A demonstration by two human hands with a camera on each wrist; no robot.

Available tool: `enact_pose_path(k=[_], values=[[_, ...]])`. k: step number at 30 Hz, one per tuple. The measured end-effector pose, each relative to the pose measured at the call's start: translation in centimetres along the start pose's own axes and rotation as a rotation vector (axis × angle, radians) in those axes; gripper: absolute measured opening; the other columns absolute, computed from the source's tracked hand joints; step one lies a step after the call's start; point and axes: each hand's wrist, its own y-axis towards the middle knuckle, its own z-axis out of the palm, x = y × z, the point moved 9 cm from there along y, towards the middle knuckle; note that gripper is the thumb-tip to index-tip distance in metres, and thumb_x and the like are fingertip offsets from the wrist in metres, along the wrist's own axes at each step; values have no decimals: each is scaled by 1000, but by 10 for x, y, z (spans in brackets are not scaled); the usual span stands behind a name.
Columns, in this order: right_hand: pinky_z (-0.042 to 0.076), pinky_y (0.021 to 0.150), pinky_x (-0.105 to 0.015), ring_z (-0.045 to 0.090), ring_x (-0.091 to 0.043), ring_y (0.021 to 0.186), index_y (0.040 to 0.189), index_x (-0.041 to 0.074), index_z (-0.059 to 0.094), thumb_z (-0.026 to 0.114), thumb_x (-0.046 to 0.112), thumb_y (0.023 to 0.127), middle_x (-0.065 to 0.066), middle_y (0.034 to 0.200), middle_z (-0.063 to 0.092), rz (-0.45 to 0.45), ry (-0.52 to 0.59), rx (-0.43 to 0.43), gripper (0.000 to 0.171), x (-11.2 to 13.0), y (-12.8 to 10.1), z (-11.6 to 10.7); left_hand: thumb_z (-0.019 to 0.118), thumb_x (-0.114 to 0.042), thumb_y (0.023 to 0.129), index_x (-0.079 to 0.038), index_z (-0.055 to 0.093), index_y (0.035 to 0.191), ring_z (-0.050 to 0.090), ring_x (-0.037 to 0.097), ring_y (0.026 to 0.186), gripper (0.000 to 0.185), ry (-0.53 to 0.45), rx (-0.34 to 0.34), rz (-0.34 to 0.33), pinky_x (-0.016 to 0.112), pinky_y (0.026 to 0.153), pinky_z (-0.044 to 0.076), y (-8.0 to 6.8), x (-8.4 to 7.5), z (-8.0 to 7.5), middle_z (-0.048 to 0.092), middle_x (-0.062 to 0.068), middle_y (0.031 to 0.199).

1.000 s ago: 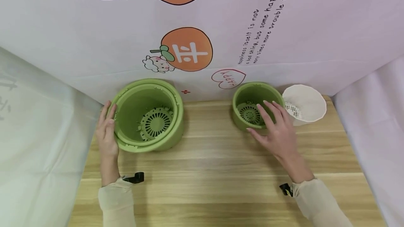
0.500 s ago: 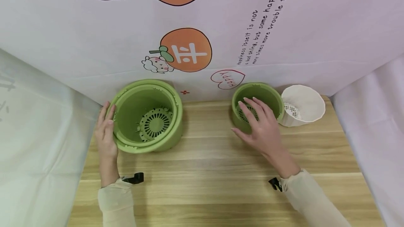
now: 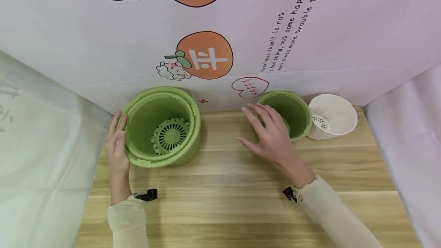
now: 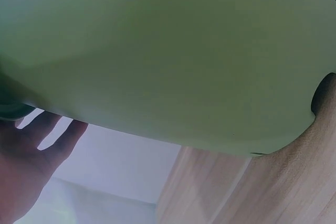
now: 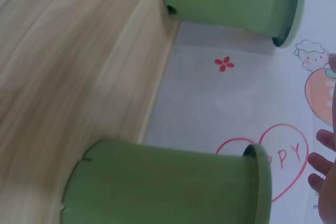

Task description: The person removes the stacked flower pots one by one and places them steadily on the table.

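Note:
On the left of the wooden table, a large green plastic plant pot has a slightly smaller green pot nested in it, its slotted base showing. My left hand rests against the large pot's left side, fingers straight along the rim. In the left wrist view the large pot's wall fills most of the frame. Farther right stands a small green pot. My right hand is spread over that pot's left side and holds nothing, hiding part of its rim and base.
A white plastic pot with a perforated base stands close to the small green pot's right side. Behind the pots rises a white printed cloth, and cloth also hangs at both sides. Bare wood table lies in front.
My right hand has moved left, from the small green pot's right side across its opening to its left side, staying spread. The left hand and the pots have stayed put.

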Motion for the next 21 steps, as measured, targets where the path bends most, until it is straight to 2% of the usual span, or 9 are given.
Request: enact_pose_path(k=[4, 10, 21], values=[[32, 114, -49, 50, -39, 128, 144, 8, 52, 67, 54, 85, -19, 139, 56, -16, 15, 0, 77, 9, 11, 6, 38, -13, 106, 23, 55, 117, 25, 31, 148, 41, -19, -10, 0, 35, 122, 7, -1, 2, -3, 37, 30, 151], [32, 114, -49, 50, -39, 128, 145, 9, 52, 60, 57, 90, -18, 138, 56, -18, 40, 4, 73, 18, 21, 13, 38, -15, 107, 14, 52, 131, 24, 31, 148, 40, 13, 1, 2, 38, 122, 6, -2, 1, -1, 38, 28, 151], [29, 116, -49, 48, -38, 130, 147, 10, 47, 56, 59, 91, -16, 144, 51, -87, 38, 76, 76, 40, 33, 26, 38, -12, 106, 15, 52, 131, 25, 31, 148, 39, 16, 3, 15, 39, 122, 7, 0, -2, 0, 38, 29, 151]])
